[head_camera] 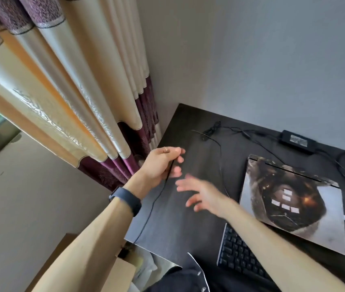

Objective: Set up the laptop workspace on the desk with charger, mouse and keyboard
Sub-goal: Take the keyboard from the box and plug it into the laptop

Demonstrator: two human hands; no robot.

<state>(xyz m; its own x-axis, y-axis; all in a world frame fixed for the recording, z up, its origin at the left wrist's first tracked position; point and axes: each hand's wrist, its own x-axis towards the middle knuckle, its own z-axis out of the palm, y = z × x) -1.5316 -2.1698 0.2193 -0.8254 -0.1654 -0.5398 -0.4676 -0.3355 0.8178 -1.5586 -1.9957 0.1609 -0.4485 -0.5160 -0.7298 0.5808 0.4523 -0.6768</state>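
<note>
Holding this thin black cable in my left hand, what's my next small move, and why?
Probably take the cable with the open right hand just below the left hand and draw it up: its slack hangs over the desk edge.

Laptop [293,205] on desk [180,218], keyboard [239,256] before it, charger [297,141] behind, curtain [72,91] left.

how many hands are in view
2. The left hand grips a thin cable near the curtain; the right hand is open above the desk, left of the laptop.
</note>
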